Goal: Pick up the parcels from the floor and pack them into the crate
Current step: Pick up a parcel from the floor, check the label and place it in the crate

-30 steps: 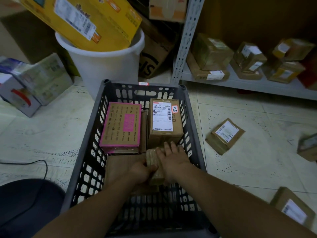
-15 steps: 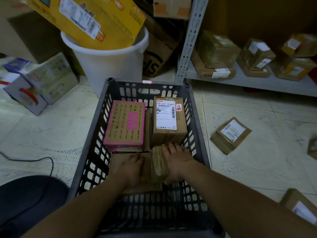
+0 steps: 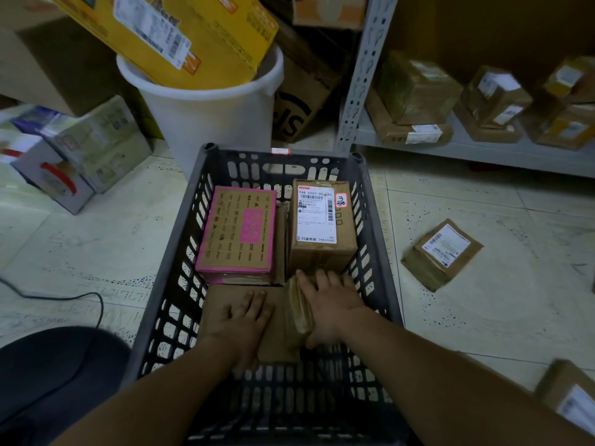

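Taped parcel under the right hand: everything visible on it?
The taped parcel is small, thin, brown cardboard wrapped in glossy clear tape, no label showing. It stands on its long edge in the near right part of the crate, beside a flat brown parcel, just short of the labelled box. The right hand grips it from the right, thumb round its near end.

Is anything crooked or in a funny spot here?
Yes. The yellow box sticks out of the white bucket at a tilt, too big to sit inside. In the crate, the thin taped parcel stands on its edge, not flat. One labelled parcel lies skewed on the floor.
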A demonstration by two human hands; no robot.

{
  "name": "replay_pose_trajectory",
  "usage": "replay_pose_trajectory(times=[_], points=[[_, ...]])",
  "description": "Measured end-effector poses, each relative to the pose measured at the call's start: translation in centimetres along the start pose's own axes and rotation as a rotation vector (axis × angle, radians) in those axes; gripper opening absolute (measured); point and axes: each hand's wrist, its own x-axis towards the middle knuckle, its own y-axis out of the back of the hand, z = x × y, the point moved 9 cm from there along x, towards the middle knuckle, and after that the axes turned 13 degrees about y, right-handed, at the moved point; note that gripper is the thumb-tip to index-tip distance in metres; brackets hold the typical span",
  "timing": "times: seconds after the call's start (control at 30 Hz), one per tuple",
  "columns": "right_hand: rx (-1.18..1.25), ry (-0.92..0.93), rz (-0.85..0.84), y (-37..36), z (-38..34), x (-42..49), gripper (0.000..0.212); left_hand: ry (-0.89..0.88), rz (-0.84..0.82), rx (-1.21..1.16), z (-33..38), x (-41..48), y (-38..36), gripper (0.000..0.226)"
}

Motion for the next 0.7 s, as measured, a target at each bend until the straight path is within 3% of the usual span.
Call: replay_pose_trajectory(times=[0.37,0.57,0.7], points=[[-0.134,-0.110,-0.104,-0.3,-0.6,0.3,0.126,0.045,-0.045,-0.050,-0.8,-0.2,-0.3,0.101],[0.010,-0.095,-0.108,-0.7,-0.4,0.3,0.139,0.050,-0.009,-0.016,0.3,-0.4,0.6,0.105],[0.056,-0.068,-0.065,-0.3,-0.7,0.3,0.137,0.007,0.046,-0.094,2.4,-0.1,1.5,0.103]])
